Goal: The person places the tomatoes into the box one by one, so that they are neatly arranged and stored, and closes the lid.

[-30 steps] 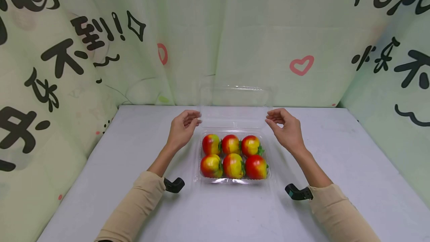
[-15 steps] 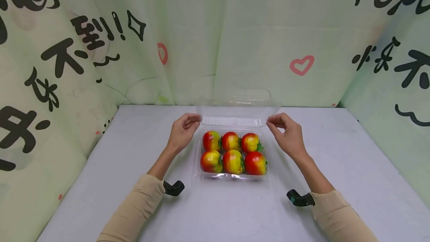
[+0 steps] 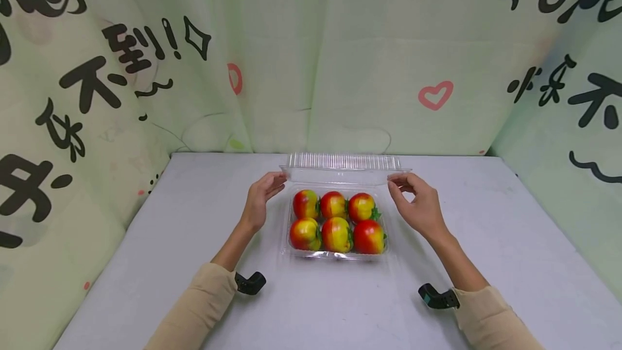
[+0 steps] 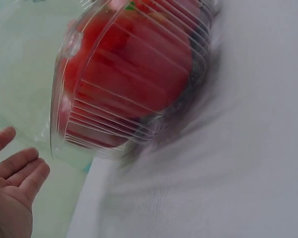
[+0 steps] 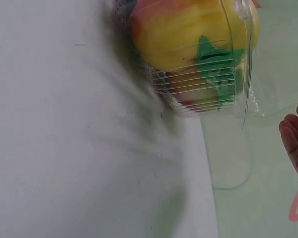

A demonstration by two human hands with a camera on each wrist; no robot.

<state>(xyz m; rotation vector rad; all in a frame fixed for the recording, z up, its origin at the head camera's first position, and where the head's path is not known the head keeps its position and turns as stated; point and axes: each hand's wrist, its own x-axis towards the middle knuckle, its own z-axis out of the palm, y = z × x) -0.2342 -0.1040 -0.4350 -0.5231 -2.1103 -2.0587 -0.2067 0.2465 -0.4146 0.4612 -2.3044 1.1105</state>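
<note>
A clear plastic clamshell box (image 3: 335, 255) holds two rows of red and yellow artificial fruits (image 3: 337, 234) with green leaves. Its transparent lid (image 3: 344, 162) is raised at the far side and tilts toward me, the ridged side facing up. My left hand (image 3: 259, 199) is at the lid's left edge, fingers extended; in the left wrist view the fingers (image 4: 27, 171) are spread slightly apart. At the opposite edge, my right hand (image 3: 417, 201) pinches the lid between thumb and fingertips. In the right wrist view, only the fingertips (image 5: 293, 136) show beside the box.
The box stands on a white table (image 3: 340, 307). A pale green curtain (image 3: 369, 69) with black writing and red hearts surrounds the table at the back and both sides. Black wrist cameras (image 3: 250, 283) sit by the beige sleeves (image 3: 194, 307).
The lid has swung from nearly upright toward me, its free edge coming down. Both hands moved down and nearer with it, and my left fingers have straightened. The fruits stay in the box.
</note>
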